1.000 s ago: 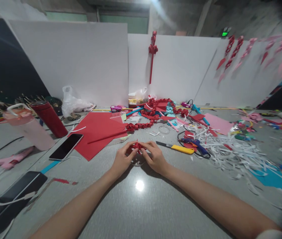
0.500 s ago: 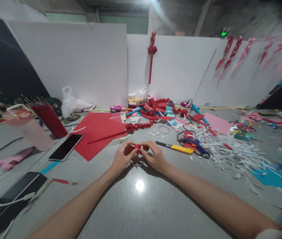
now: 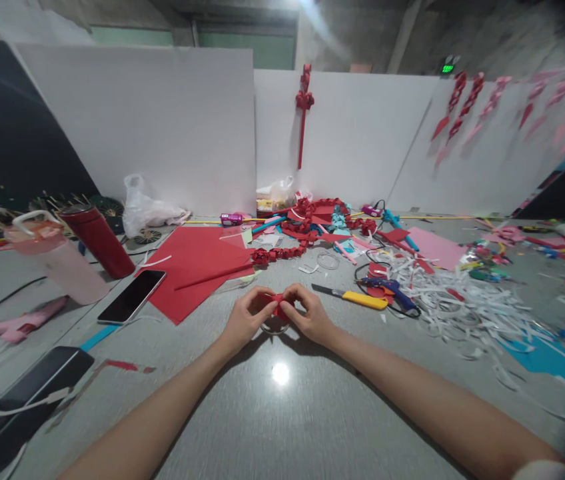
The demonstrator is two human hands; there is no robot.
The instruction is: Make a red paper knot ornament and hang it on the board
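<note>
A small folded red paper piece point(image 3: 278, 308) is pinched between my two hands above the grey table. My left hand point(image 3: 250, 315) grips its left side with thumb and fingertips, and my right hand point(image 3: 308, 312) grips its right side the same way. Just beneath the fingers, the rim of a clear round object point(image 3: 275, 328) shows; the hands partly hide it. Beyond my hands lies a red paper chain point(image 3: 285, 253), its near end by the red sheets point(image 3: 197, 260). A yellow-handled knife point(image 3: 365, 299) rests to the right of my right hand.
On the left are a phone point(image 3: 132, 295), a red flask point(image 3: 98, 240), a pink bottle point(image 3: 62, 260) and a pink glue gun point(image 3: 22, 321). To the right, a blue glue gun point(image 3: 392, 293) lies beside white paper strips point(image 3: 462, 300). White panels point(image 3: 162, 127) stand behind.
The red piece has turned slightly between my fingertips and shows a broader face to the right. Both hands stay in nearly the same place.
</note>
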